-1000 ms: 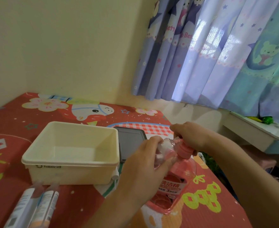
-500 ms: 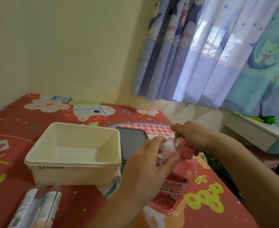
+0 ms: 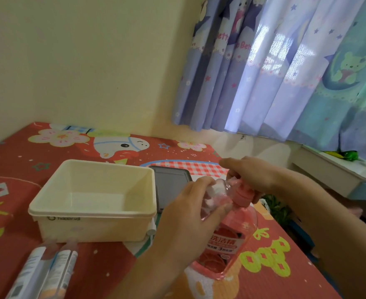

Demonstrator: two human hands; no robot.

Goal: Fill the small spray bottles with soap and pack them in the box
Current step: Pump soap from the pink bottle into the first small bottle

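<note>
A big pink soap bottle (image 3: 227,244) stands on the red mat, right of centre. My right hand (image 3: 253,173) grips its pink pump head (image 3: 243,194) from above. My left hand (image 3: 188,221) holds a small clear spray bottle (image 3: 215,196) against the pump; pink liquid shows in its lower part, and my fingers hide most of it. The cream plastic box (image 3: 91,221) sits to the left with nothing visible inside. Two more small spray bottles (image 3: 46,270) lie side by side at the bottom left, in front of the box.
A dark flat tablet-like slab (image 3: 170,186) lies behind the box's right side. The red patterned mat (image 3: 16,165) ends at a yellow wall behind and at an edge on the right. Beyond that edge are curtains (image 3: 285,72) and a white desk (image 3: 339,171).
The view has shifted slightly; both hands stay on the pump and the small bottle, with hardly any movement.
</note>
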